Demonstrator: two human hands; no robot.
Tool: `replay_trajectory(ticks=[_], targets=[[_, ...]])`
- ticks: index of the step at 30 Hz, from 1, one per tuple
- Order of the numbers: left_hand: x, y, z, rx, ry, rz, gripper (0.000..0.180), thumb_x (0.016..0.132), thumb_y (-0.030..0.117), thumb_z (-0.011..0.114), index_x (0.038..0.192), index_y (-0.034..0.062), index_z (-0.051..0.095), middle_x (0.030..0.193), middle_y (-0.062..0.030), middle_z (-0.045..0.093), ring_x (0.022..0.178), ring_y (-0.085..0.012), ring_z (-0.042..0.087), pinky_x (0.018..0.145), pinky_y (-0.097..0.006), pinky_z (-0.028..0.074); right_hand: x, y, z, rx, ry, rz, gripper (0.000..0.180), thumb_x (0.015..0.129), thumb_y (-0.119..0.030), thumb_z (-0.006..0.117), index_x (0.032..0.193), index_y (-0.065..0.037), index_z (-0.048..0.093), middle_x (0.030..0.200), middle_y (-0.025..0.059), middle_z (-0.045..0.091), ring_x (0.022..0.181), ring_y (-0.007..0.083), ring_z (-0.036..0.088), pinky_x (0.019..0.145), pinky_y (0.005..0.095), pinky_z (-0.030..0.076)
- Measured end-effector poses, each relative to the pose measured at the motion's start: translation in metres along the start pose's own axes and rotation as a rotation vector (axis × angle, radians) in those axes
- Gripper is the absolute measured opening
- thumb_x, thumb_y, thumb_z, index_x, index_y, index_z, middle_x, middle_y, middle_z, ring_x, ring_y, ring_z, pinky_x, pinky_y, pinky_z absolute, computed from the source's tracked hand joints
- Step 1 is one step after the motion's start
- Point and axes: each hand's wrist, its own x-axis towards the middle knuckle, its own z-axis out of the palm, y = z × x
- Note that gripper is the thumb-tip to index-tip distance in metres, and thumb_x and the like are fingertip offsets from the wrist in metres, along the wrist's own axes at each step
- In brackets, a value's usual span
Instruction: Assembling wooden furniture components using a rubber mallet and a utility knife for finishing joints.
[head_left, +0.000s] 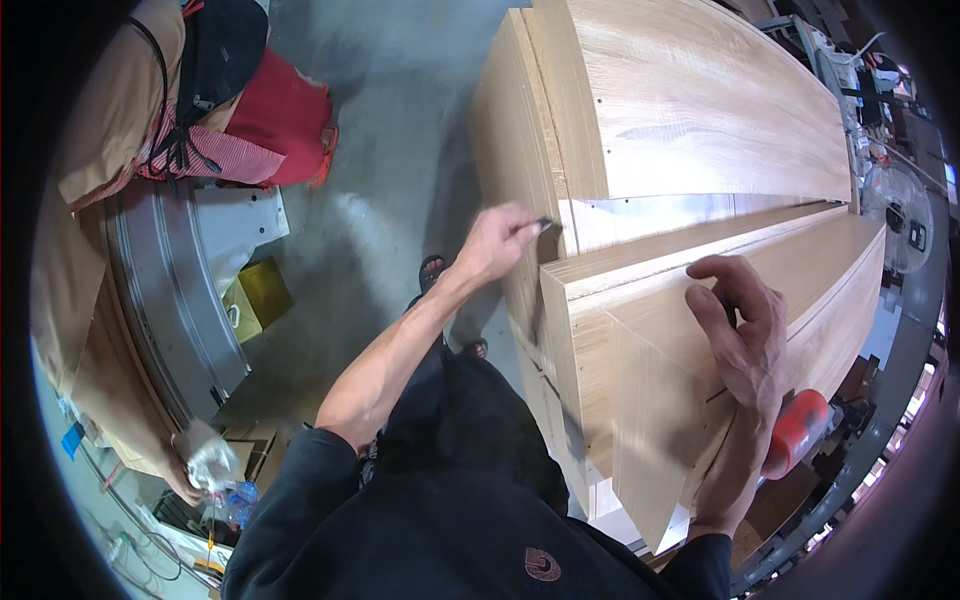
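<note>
Tool: a small dark tool [543,224], too small to identify, held at the edge of the pale board stack, just beyond the left fingertips.
Left hand: the left hand [497,243] is closed in a pinch around the tool, arm stretched forward.
Right hand: the right hand [737,335] is open, fingers spread and curled, resting on the near board [640,330] and holding nothing.
Boards: a far board [700,100] lies beyond both hands; a paler strip shows between the two boards, by the tool tip.
Doing it well: judging from the pose, steady pressure from the right hand should keep the board from shifting while the left works precisely.
Surroundings: an orange tool [797,432] sits under the right wrist; grey floor [390,180] lies left of the left arm.
</note>
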Motion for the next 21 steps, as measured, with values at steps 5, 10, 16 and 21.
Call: replay_trajectory(ticks=[5, 10, 16, 21], targets=[[-0.014, -0.039, 0.01, 0.16, -0.089, -0.097, 0.024, 0.085, 0.006, 0.062, 0.106, -0.0001, 0.071, 0.092, -0.014, 0.067, 0.081, -0.0238, 0.063, 0.075, -0.034, 0.05, -0.001, 0.007, -0.002, -0.066, 0.026, 0.042, 0.015, 0.086, -0.011, 0.066, 0.097, -0.001, 0.066, 0.052, -0.0003, 0.038, 0.049, 0.0079, 0.034, 0.048, 0.0278, 0.027], [-0.018, -0.026, 0.012, 0.138, -0.171, -0.138, 0.023, 0.083, 0.004, 0.063, 0.105, 0.0006, 0.071, 0.096, -0.0148, 0.068, 0.083, -0.0253, 0.066, 0.075, -0.035, 0.051, -0.002, 0.012, -0.001, -0.083, 0.02, 0.01, 0.016, 0.087, -0.013, 0.067, 0.096, 0.0, 0.066, 0.052, 0.0001, 0.039, 0.047, 0.0081, 0.033, 0.048, 0.0283, 0.026], [-0.02, -0.02, 0.011, 0.147, -0.175, -0.058, 0.018, 0.086, 0.003, 0.066, 0.102, 0.0018, 0.073, 0.086, -0.0138, 0.066, 0.074, -0.0257, 0.063, 0.069, -0.035, 0.048, 0.0, 0.014, -0.001, -0.081, 0.019, -0.015, 0.017, 0.088, -0.016, 0.067, 0.096, -0.001, 0.067, 0.052, 0.0006, 0.04, 0.047, 0.0083, 0.032, 0.047, 0.0287, 0.025], [-0.021, -0.011, 0.01, 0.138, -0.207, -0.07, 0.017, 0.085, 0.004, 0.066, 0.1, 0.0016, 0.073, 0.082, -0.0152, 0.065, 0.073, -0.0262, 0.063, 0.068, -0.037, 0.048, -0.002, 0.012, -0.002, -0.103, 0.014, 0.012, 0.018, 0.089, -0.018, 0.066, 0.096, -0.002, 0.067, 0.052, 0.0005, 0.043, 0.047, 0.008, 0.032, 0.048, 0.0288, 0.026]])
